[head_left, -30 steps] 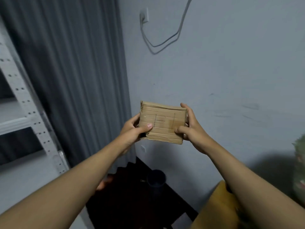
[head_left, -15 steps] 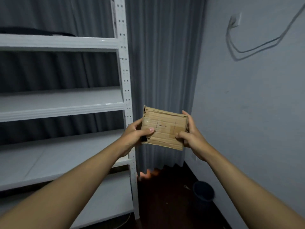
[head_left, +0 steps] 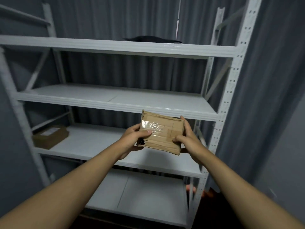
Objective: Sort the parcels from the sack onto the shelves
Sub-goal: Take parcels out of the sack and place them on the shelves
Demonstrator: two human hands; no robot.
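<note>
Since the earlier frame the view has swung left; the white shelves (head_left: 115,103) now fill it, and the wall and cable are gone. The parcel (head_left: 162,133) is held in the air before the third shelf's front edge, left hand (head_left: 132,139) and right hand (head_left: 186,139) gripping its sides, thumbs on top. It is flat brown cardboard, glossy tape across it, corners worn. A box (head_left: 50,136) lies at that shelf's left end.

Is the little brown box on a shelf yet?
No. The parcel is in the air before the shelves, gripped by the left hand and right hand.
</note>
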